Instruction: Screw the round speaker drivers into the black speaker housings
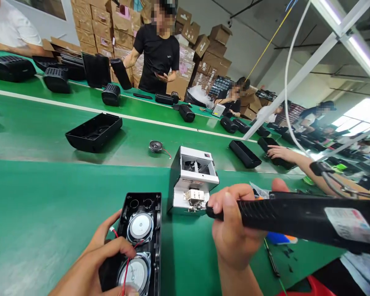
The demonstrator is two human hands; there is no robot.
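Observation:
My left hand (pixel 106 257) is closed around the left side of a black speaker housing (pixel 158 230) at the lower middle. Two round silver-backed speakers (pixel 141 225) sit inside it, and a thin red wire (pixel 126 274) runs under my fingers. My right hand (pixel 237 222) grips a black electric screwdriver (pixel 283 211) near its front end. Its tip points left, at the metal mouth of a white and black screw feeder (pixel 195 176). Whether a screw sits on the tip is too small to tell.
A loose speaker (pixel 156 146) and an open black housing (pixel 95 130) lie on the green conveyor belt (pixel 43 139). Another housing (pixel 245 153) is near a co-worker's hand (pixel 280 153). A person in black (pixel 160 53) stands across the line. A thin tool (pixel 271 259) lies at right.

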